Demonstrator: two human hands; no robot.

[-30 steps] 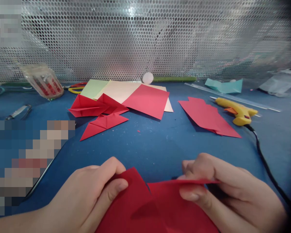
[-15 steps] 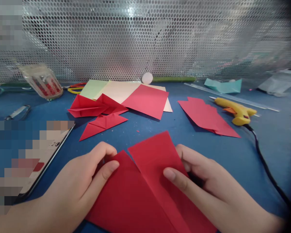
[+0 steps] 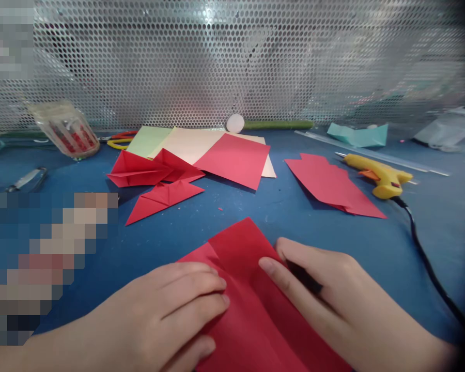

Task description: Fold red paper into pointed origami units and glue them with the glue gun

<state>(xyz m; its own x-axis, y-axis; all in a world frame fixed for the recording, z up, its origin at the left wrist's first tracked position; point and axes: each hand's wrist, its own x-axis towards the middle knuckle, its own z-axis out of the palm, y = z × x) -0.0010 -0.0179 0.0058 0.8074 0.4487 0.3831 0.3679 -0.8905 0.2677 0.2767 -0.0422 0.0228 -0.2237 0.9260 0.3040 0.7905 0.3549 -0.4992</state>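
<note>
A sheet of red paper [image 3: 248, 310] with a crease down it lies at the front of the blue table. My left hand [image 3: 170, 305] rests over its left side, fingers stretched out on the surface and thumb also on top. At the right edge, my right hand [image 3: 325, 289] pinches the sheet, thumb above and index finger behind. Beyond the sheet are several folded red paper pieces [image 3: 139, 169] and a flat red sheet [image 3: 236, 160]. A fanned stack of red paper [image 3: 333, 186] lies to the right. The lower end of the held sheet runs out of view.
A yellow glue gun [image 3: 383, 175] with a black cord [image 3: 422, 248] is at the right. Along the back are scissors [image 3: 120, 143], a bag with red bits [image 3: 73, 137], a white ball [image 3: 235, 123] and a teal folded paper [image 3: 358, 135]. Behind stands a perforated metal screen [image 3: 158, 62].
My left hand has gone from pinching the left edge to lying across the sheet. The two halves have opened flatter around the crease. My right hand keeps its pinch, moved only slightly.
</note>
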